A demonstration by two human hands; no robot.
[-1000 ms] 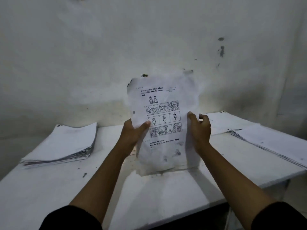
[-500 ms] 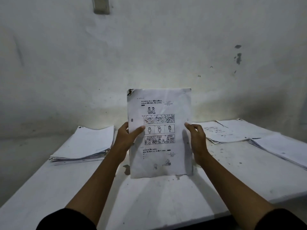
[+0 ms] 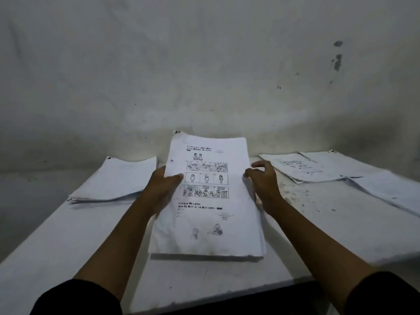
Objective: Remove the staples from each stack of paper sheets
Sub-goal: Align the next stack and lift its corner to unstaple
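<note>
The stapled stack of worksheets [image 3: 205,201], which was stood upright on its lower edge half a second ago, has been tipped back and now lies nearly flat on the white worktop [image 3: 68,242], its near edge resting on the surface and its far edge apparently a little raised. The left hand [image 3: 160,189] is kept on the left edge of the stack, which is pinched between the thumb on the printed top page and the fingers [image 3: 159,172] tucked behind it. The right hand [image 3: 264,183], earlier pressed flat against the right edge, has been drawn off the paper: its fingers [image 3: 259,164] are loosely curled and slightly spread, just beside the right edge, and hold nothing. A dark mark, possibly the staple, is seen at the far left corner [image 3: 176,132] of the stack, beyond the left fingers. A second stack [image 3: 118,180] lies to the left of the left fingers, and loose sheets [image 3: 318,169] are spread to the right of the right fingers.
</note>
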